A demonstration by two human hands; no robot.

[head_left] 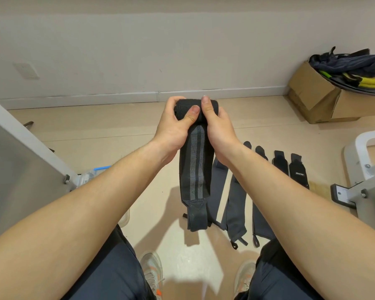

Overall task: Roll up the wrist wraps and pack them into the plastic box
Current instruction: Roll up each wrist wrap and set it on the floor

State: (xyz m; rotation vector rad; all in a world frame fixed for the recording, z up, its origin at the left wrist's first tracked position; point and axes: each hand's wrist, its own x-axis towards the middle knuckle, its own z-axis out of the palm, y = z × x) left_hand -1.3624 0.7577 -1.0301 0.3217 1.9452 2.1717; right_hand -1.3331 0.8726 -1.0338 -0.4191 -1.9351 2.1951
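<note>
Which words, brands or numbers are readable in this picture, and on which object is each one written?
Small white logo on one black wrist wrap on the floor: too small and blurred to read.
Striped wrist wrap held in both hands: no text visible.
Cardboard box by the wall: no readable print.

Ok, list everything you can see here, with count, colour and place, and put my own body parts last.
held wrap: one, black with grey stripes, top end rolled in both hands, tail hanging
floor wraps: at least four, dark grey and black, laid flat on the floor at right
plastic box: one, clear with blue edge, mostly hidden behind the left forearm
cardboard box: one, brown, far right by the wall, holding dark and yellow gear
white frames: two, left and right edges
shoes: two, light with orange, bottom
left hand: grip closed on the roll
right hand: grip closed on the roll
</note>
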